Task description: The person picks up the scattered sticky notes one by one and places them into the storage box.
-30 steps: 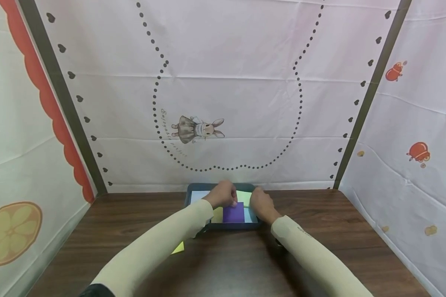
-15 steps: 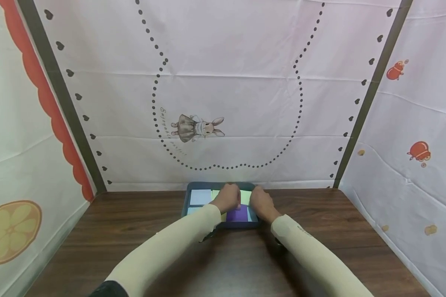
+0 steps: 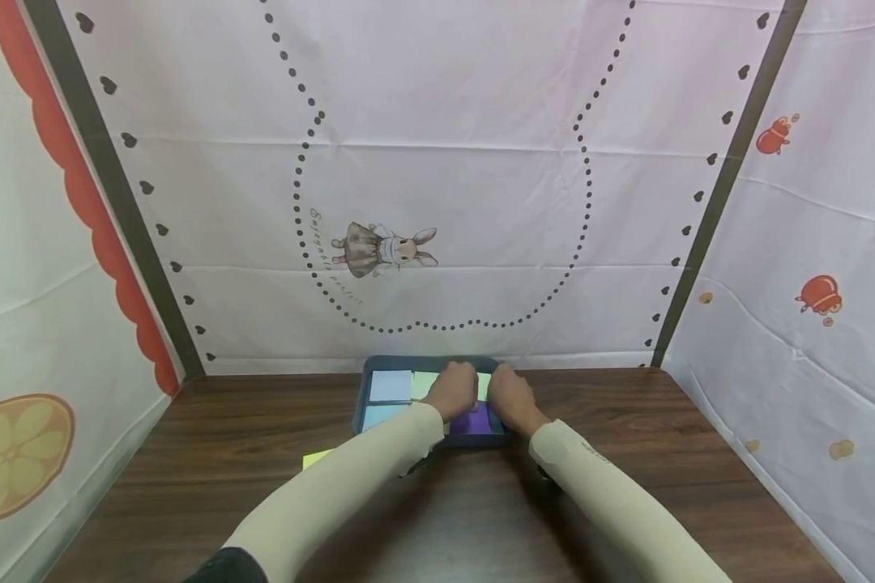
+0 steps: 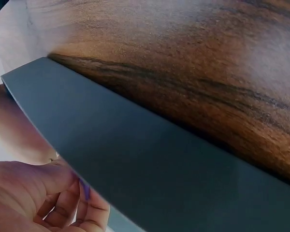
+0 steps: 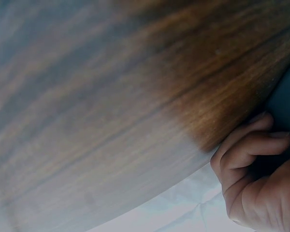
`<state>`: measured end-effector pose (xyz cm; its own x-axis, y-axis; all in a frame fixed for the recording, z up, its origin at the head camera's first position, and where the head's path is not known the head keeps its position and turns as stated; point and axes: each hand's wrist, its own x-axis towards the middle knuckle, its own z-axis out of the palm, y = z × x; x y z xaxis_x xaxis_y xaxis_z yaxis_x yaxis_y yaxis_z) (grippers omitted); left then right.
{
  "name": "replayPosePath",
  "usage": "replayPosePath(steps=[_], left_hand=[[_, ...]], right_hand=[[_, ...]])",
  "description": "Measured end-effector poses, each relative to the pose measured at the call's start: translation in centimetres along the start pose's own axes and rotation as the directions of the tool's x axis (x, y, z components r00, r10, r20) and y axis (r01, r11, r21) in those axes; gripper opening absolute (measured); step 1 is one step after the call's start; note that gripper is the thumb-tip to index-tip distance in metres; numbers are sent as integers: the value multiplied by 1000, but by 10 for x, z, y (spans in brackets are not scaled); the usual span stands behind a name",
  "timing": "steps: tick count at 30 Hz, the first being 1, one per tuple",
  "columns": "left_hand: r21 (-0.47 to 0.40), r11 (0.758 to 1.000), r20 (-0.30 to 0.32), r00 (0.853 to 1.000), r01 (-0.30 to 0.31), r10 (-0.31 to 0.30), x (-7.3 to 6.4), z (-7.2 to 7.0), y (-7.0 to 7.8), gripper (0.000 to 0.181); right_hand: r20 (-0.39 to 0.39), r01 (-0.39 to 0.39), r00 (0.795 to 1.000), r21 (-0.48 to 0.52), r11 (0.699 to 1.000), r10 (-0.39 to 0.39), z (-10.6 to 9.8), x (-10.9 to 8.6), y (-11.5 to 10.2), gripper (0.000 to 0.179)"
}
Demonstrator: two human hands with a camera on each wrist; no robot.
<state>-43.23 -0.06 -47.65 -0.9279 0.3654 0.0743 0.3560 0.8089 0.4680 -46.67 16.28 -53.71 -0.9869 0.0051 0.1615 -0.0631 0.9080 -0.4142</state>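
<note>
A dark blue-grey tray (image 3: 399,361) stands at the back of the table, with pale blue (image 3: 390,387) and light green notes (image 3: 424,382) laid in it. My left hand (image 3: 454,392) is over its right half and pinches a purple square note (image 3: 474,421). In the left wrist view, thumb and fingers (image 4: 63,198) hold a small purple edge behind the tray wall (image 4: 135,145). At the tray's right end, my right hand (image 3: 512,399) grips the rim. The right wrist view has its curled fingers (image 5: 249,147) against the dark wall (image 5: 285,101).
A yellow note (image 3: 315,458) lies on the brown wood-grain table (image 3: 262,421) left of the tray, partly hidden by the left sleeve. Printed white cloth (image 3: 437,202) hangs behind the table and along both sides.
My left hand has moved to the right with the purple note, uncovering the pale blue notes at the tray's left. My right hand has stayed at the tray's right end.
</note>
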Motion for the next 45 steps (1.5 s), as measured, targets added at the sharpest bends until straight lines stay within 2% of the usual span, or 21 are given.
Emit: replayPosePath(steps=[4, 6, 7, 8, 13, 14, 15, 16, 17, 20, 23, 27, 34, 35, 38, 39, 41, 42, 45], left_hand=[[-2, 1000, -2, 1000, 25, -25, -35, -23, 29, 40], [18, 999, -11, 999, 31, -31, -42, -25, 33, 41], [42, 999, -29, 999, 18, -17, -34, -15, 24, 40], [50, 999, -30, 999, 20, -19, -33, -14, 25, 38], [68, 998, -31, 999, -6, 9, -2, 12, 2, 31], [65, 998, -21, 1000, -2, 3, -2, 10, 4, 31], [68, 998, -20, 1000, -9, 11, 5, 16, 0, 32], [64, 998, -21, 1000, -12, 13, 5, 17, 0, 33], [72, 997, -41, 999, -26, 29, 11, 25, -7, 33], [74, 996, -61, 997, -44, 49, 19, 36, -13, 34], [80, 995, -83, 995, -57, 64, 21, 41, -15, 35], [72, 996, -76, 995, -57, 63, 16, 36, -9, 34], [83, 994, -69, 995, -68, 74, 12, 35, -12, 37], [84, 993, -76, 993, -83, 90, 10, 34, -12, 38], [66, 995, -54, 995, -81, 84, -1, 21, -2, 41], [71, 993, -70, 993, -95, 100, -2, 22, -3, 41], [47, 995, -49, 995, -87, 89, -12, 10, 7, 41], [42, 995, -46, 995, -90, 92, -12, 11, 5, 41], [22, 996, -32, 996, -86, 87, -23, 0, 13, 41]], right_hand=[[2, -11, 1000, 3, 1000, 11, 0, 0, 0, 17], [4, -20, 1000, 10, 1000, 20, 1, 1, 0, 17], [6, -26, 1000, 17, 1000, 26, 1, 1, 0, 18], [8, -32, 999, 27, 999, 31, 0, 1, 0, 19], [-19, -28, 999, 53, 998, 30, -1, -2, -1, 24], [-25, -32, 999, 58, 998, 33, -2, -3, -2, 24], [-32, -29, 999, 58, 998, 31, -2, -4, -3, 24], [-33, -33, 999, 59, 998, 35, -3, -6, -5, 23], [-37, -31, 999, 58, 998, 34, -4, -7, -6, 22], [-42, -30, 999, 59, 998, 33, -6, -11, -9, 21], [-51, -17, 999, 46, 999, 20, -4, -9, -7, 18], [-47, -3, 999, 29, 1000, 4, 1, -3, -1, 14], [-14, -1, 1000, 26, 1000, 2, 3, 1, 3, 15], [-11, -1, 1000, 24, 1000, 1, 3, 1, 3, 16], [-21, 3, 1000, 17, 1000, -3, 1, -2, 1, 18], [-26, 7, 1000, 12, 1000, -7, 0, -3, 0, 19], [-30, 6, 1000, 2, 1000, -6, -1, -4, -1, 20], [-31, 6, 1000, 1, 1000, -6, -2, -5, -2, 21], [-28, 0, 1000, 6, 1000, 0, -3, -5, -4, 23]])
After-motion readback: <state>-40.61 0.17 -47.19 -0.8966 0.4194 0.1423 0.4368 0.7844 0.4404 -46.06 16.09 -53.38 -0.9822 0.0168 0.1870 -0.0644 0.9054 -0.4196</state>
